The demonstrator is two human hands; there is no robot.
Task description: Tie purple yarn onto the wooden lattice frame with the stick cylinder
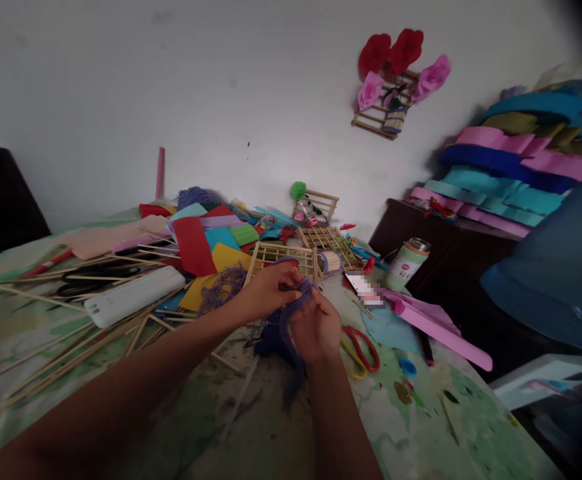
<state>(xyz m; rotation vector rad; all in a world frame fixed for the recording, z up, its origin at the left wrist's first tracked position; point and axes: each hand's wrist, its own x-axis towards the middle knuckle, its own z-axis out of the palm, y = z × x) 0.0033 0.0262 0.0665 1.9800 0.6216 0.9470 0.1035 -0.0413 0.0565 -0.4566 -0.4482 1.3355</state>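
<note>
A bundle of purple yarn strands (295, 305) runs between my two hands, with its loose ends hanging down over the table. My left hand (269, 288) pinches the strands near their top. From the other side, my right hand (318, 327) has its fingers closed around the same yarn, palm turned upward. Below them lies something dark blue (271, 339), partly covered by the yarn. Just behind my hands is a lattice frame of thin wooden sticks (265, 252). A tangle of purple yarn (223, 288) lies to the left, and scissors with red and yellow handles (371, 353) rest to the right.
Loose wooden sticks (71, 357) and a white oblong block (135, 297) lie left, with coloured sheets (193, 247) behind. To the right are a green jar (408, 264), a pink roll (445, 337) and a blue cap (407, 367). A flower-decorated stick frame (371, 125) hangs on the wall.
</note>
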